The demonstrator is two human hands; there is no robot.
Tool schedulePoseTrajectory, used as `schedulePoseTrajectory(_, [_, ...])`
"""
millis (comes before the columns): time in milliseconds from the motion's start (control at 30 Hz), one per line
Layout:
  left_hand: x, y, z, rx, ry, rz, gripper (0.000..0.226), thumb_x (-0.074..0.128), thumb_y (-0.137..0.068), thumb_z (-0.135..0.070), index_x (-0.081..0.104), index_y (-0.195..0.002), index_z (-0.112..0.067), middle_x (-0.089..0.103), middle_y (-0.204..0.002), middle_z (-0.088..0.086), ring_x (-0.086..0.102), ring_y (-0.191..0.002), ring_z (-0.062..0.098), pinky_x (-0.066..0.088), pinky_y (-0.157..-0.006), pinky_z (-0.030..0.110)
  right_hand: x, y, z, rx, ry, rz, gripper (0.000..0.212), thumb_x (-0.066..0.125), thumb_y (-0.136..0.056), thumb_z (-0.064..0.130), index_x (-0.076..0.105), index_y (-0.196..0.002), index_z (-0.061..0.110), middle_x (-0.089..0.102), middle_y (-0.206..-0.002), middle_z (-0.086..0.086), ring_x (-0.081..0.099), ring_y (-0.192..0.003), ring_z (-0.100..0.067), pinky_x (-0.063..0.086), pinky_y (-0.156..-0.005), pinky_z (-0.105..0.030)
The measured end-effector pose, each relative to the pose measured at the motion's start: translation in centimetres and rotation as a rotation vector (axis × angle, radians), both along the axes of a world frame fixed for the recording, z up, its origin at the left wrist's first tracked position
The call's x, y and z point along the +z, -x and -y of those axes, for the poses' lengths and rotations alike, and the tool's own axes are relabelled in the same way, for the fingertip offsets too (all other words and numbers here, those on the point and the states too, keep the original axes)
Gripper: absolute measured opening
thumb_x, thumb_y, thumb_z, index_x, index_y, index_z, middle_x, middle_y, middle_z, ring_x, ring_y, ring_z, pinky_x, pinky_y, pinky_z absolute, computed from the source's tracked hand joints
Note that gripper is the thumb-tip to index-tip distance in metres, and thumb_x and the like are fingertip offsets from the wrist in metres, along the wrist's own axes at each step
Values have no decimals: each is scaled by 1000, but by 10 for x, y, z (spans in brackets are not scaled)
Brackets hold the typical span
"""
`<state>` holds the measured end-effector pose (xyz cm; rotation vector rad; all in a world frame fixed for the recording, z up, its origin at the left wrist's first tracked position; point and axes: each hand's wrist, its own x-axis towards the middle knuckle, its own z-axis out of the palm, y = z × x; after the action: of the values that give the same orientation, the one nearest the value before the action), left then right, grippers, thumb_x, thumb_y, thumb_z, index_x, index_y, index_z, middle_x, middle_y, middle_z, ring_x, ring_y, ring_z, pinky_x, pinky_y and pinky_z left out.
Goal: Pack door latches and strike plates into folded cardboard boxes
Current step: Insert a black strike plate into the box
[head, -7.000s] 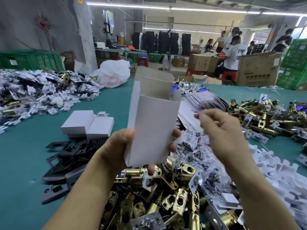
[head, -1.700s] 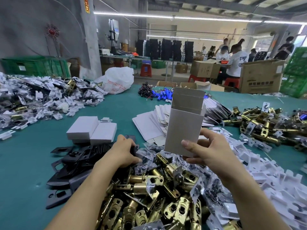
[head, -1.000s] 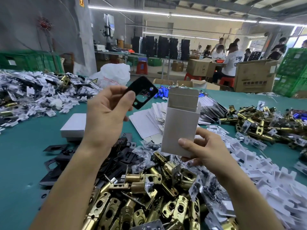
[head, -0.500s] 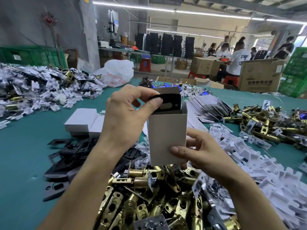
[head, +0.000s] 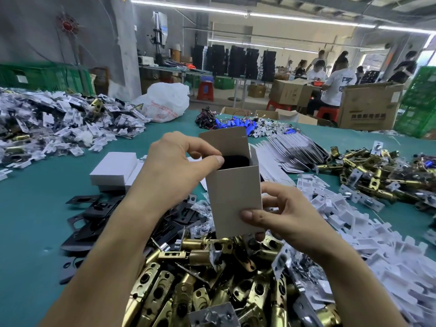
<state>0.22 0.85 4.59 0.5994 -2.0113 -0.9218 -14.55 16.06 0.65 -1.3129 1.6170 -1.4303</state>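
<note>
Crowding teal table [head: 28,208]: brass latches [head: 200,286], perhaps batteries [head: 238,123]; workers [head: 337,83] behind.

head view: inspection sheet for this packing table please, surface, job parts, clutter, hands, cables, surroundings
Surface: green table, mostly covered in parts.
Job's things: cardboard box upright, top flap open, black strike plate in its mouth; brass latches heaped near; black plate pile left.
Clutter: white inserts, flat box blanks, closed white boxes.
Hands: left hand pinches the strike plate; right hand grips the cardboard box low.
Cables: thin wires on blue parts at far edge.
Surroundings: people, cartons, green crates.
</note>
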Motion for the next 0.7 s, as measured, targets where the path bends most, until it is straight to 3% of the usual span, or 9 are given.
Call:
schedulePoseTrajectory(33, [1, -1, 0, -31, -48, -22, 18, 82, -78, -22, 77, -68, -37, 52, -56, -18, 45, -50, -4, 31, -50, 6, 0, 0, 0, 1, 3, 14, 33, 75, -76, 12, 72, -108, 15, 76, -92, -8, 68, -67, -6, 48, -48, -13])
schedulePoseTrajectory(100, [1, -2, 1, -69, -127, -67, 23, 83, -75, -13, 78, -70, -36, 52, -51, -18, 42, -48, 0, 34, -50, 8, 1, -1, 0, 7, 11, 27, 34, 76, -75, 14, 72, -109, 16, 76, -92, -11, 71, -70, -11, 50, -49, -16])
schedulePoseTrajectory(200, [3, -4, 0, -50, -91, -34, 25, 74, -75, -11, 77, -71, -35, 49, -47, -22, 40, -45, 3, 30, -46, 8, 2, -1, -1, 19, 26, 29, 32, 75, -75, 13, 72, -107, 16, 76, -91, -10, 69, -68, -8, 46, -46, -13])
schedulePoseTrajectory(300, [4, -3, -3, 19, 0, 75, 28, 65, -81, -11, 75, -65, -31, 53, -69, -18, 46, -57, 2, 34, -56, 13, 1, -1, 0, 15, 29, 32, 31, 75, -76, 9, 72, -106, 12, 76, -91, -9, 67, -67, -5, 43, -45, -9])
schedulePoseTrajectory(367, [7, -3, -5, -18, 20, 134, 26, 59, -84, -20, 74, -66, -28, 51, -81, -11, 47, -66, 1, 36, -64, 14, 1, -1, -1, 4, 28, 32, 33, 75, -75, 12, 72, -107, 11, 76, -93, -13, 69, -71, -9, 43, -45, -10])
schedulePoseTrajectory(467, [7, -2, -8, -102, 38, 216, 39, 43, -78, -44, 73, -70, -20, 57, -91, 0, 44, -71, 1, 38, -70, 22, 1, 0, -1, -12, 23, 46, 35, 75, -75, 12, 71, -110, 10, 75, -93, -19, 70, -67, -13, 44, -45, -11])
schedulePoseTrajectory(600, [6, -2, -7, -143, -57, 73, 20, 72, -85, -41, 72, -72, -27, 56, -71, -16, 44, -58, 3, 35, -57, 12, 1, 2, -2, -13, 30, 90, 36, 74, -76, 11, 70, -112, 9, 73, -93, -25, 64, -51, -10, 41, -40, -11])
schedulePoseTrajectory(700, [6, -7, -2, -154, -125, 125, 20, 74, -67, -47, 76, -67, -27, 62, -60, -11, 51, -61, 6, 40, -65, 25, 1, 2, -2, -1, 1, -26, 30, 78, -75, 16, 74, -105, 17, 76, -94, -10, 69, -68, -9, 49, -48, -14])
